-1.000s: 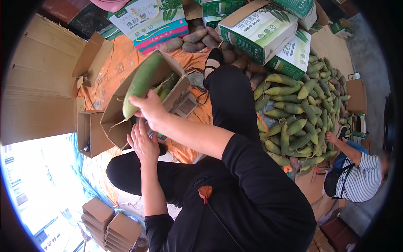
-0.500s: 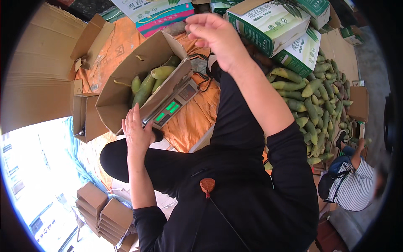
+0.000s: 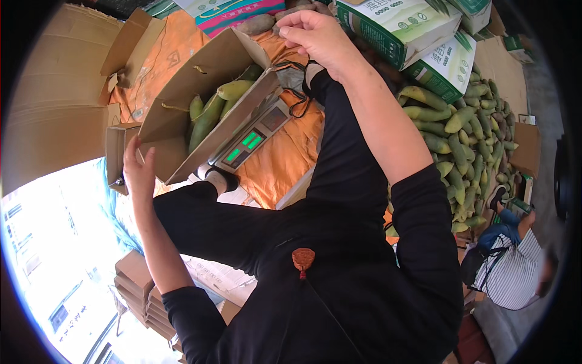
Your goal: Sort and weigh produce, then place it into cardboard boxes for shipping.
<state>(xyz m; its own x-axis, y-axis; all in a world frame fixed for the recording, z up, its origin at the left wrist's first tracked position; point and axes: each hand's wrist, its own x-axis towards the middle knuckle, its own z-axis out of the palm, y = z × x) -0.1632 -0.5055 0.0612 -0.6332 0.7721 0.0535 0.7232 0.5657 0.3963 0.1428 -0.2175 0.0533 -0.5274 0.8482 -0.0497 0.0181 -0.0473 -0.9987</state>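
Observation:
An open cardboard box (image 3: 230, 118) sits tilted on a digital scale (image 3: 257, 136) with a lit green display. Inside lie several long green radishes (image 3: 209, 121), and rope loops hang from the walls. My left hand (image 3: 139, 170) is at the box's near left corner, fingers spread and holding nothing; whether it touches the cardboard I cannot tell. Stretched forward past the box, my right hand (image 3: 321, 42) has loosely bent fingers, apart, with nothing visible in them. It is over several brownish-pink roots (image 3: 256, 24) beyond the box.
A large heap of green radishes (image 3: 461, 145) lies to the right. Printed green-and-white cartons (image 3: 445, 67) stand at the far right. Orange sheeting (image 3: 285, 164) covers the ground. Flattened cardboard (image 3: 136, 273) is stacked at left. A person in a striped shirt (image 3: 509, 273) is at far right.
My left hand has moved left, from the box's near wall to its left corner. The right hand has shifted slightly right. The view has moved a little too.

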